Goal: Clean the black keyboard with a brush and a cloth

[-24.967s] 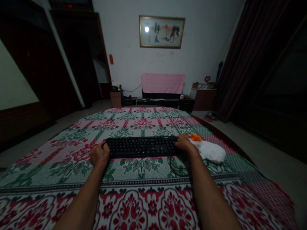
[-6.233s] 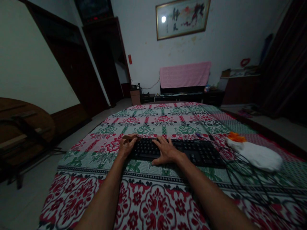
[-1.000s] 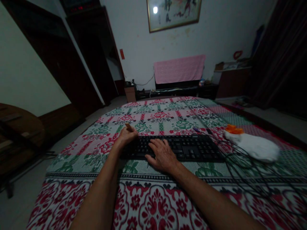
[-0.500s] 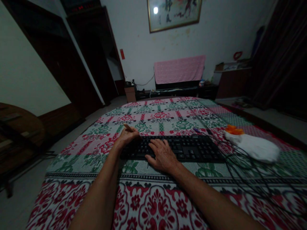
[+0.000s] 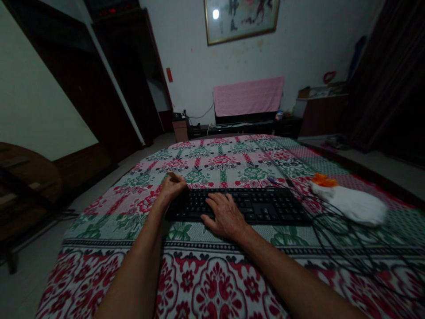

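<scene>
Cable lies in loose loops off the right end of the keyboard, beside a white bundle with an orange top. A purple tip lies just behind the keyboard's far edge. My left hand stands over the keyboard's left end, so the keys beneath it cannot be inspected. Its fingers are closed around a brown stick, one end jutting up from the hand, the lower end hidden. My right hand rests palm down on the keyboard's near edge, fingers slightly spread over the keys, gripping nothing.

Surface: the keyboard lies flat on a cloth of red, green and white flower patterns, which conceals its support.

Room: dim. A pink towel hangs near the far wall, below a framed picture. A curtain hangs at right; a round board stands at left.
</scene>
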Demonstrator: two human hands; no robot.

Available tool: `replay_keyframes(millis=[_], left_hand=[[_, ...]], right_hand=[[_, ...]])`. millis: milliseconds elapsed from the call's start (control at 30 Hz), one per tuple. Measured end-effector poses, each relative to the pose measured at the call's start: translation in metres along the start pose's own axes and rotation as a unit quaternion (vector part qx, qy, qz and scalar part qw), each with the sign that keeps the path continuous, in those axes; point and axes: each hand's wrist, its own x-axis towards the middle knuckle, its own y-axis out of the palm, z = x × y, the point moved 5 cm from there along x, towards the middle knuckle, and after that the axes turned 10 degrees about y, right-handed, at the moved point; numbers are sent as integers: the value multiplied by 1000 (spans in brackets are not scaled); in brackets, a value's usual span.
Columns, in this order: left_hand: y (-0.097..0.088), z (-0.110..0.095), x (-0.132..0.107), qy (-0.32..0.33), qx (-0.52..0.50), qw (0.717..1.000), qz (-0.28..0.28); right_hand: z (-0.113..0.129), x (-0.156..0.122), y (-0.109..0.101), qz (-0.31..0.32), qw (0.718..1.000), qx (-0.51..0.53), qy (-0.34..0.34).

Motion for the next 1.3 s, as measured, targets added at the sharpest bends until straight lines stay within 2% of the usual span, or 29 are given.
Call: replay_keyframes(millis=[167,267,367,433,500,600,700,800,933,1033,1133,1300], left_hand=[[-23,19,0,-37,107,992,-61],[-29,19,1,-40,80,993,-75],[-13,-1,-1,0,-44,999,-27],[2,-18,-5,40,-128,991,21],[15,-27,-9,46,-148,987,53],[17,-20,-6,36,-71,996,32],[6,-2,3,11,25,1000,-2],[-6,5,6,-1,33,999,-17],[4,-8,1,44,-94,991,79],[12,-16,-5,64,-120,983,125],[6,-11,-4,33,-78,991,107],[-18,2,2,-41,102,993,32]], right_hand=[[-1,-1,2,-2,1000,2,3],[-2,-1,3,-4,1000,3,3],[-2,0,3,-3,1000,1,1],[-1,0,2,0,1000,-1,1],[-1,0,1,3,1000,-3,2],[1,0,1,4,1000,-4,2],[1,0,1,1,1000,-4,2],[0,0,1,1,1000,-5,2],[0,0,0,3,1000,-6,-1],[0,-1,0,-1,1000,-4,-2],[0,-1,0,-2,1000,-4,-2],[0,0,1,0,1000,-8,0]])
